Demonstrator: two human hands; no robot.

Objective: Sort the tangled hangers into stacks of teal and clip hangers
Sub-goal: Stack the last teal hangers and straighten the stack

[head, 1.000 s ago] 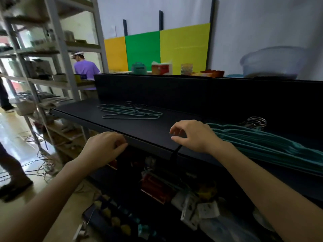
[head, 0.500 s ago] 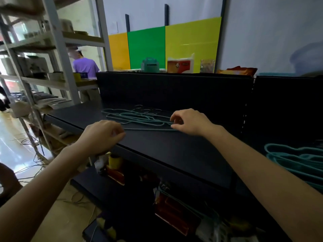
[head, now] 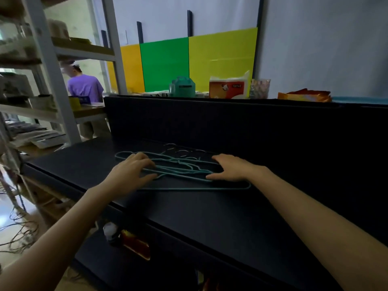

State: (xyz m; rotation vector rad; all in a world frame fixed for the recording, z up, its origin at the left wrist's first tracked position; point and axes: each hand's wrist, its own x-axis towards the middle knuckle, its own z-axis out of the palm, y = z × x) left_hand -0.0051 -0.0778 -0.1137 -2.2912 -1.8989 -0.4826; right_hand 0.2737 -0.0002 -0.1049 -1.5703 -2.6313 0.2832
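- Hangers [head: 182, 171] lie flat in a loose teal tangle on the shelf [head: 210, 217], toward its back wall and left of its middle.
- Left hand [head: 134, 171] rests on the end of the heap nearer the shelf's left edge. Its fingers are spread and lightly bent over the wires, with the thumb low beside them. Nothing is lifted, and I cannot tell whether any wire is actually pinched.
- Right hand [head: 231, 170] lies on the opposite end, fingers nearly straight and thumb out toward the shelf's front edge. It touches the wires without closing on them.
- Step in hand, as I judge it: the start of untangling this heap, with both hands bracketing it before one hanger is picked out.
- Next move probably calls for one hand to pin the heap to the shelf while the other pinches a single wire. That wire should slide out along its own length so the hooks do not drag its neighbours.
- One hanger nearest the shelf's front edge looks the freest.
- Wires are thin and teal-coated, bent into rounded triangles with dipped shoulders.
- Hooks [head: 182, 152] are bare metal and glint on the side toward the shelf's back wall.
- No clip hanger shows in this heap, though the light is dim.
- Shelf surface is dark, matte and flat — wires should slide on it easily.
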